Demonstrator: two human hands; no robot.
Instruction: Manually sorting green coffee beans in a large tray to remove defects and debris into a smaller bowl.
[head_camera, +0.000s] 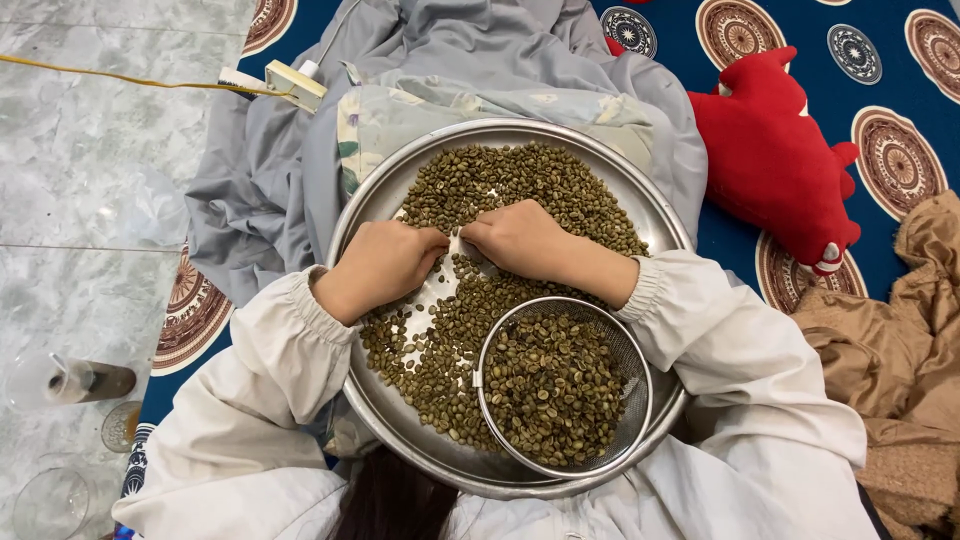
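A large round metal tray (372, 200) lies on my lap, spread with greenish raw coffee beans (520, 180). My left hand (385, 265) and my right hand (520, 240) rest knuckles-up in the middle of the tray. Their fingertips are curled down into the beans and nearly touch each other. A bare streak of tray shows just below them. A round wire-mesh sieve (642, 350) sits in the tray's near right part, under my right forearm, filled with more beans (550, 385). My fingers are hidden, so I cannot see what they pinch.
Grey cloth (450, 50) lies under and beyond the tray. A red plush cushion (770, 150) and brown fabric (900, 340) lie right on a blue patterned rug (880, 60). A white socket block (293, 85) with a yellow cord, a small bottle (85, 380) and glassware (50, 500) are on the marble floor at left.
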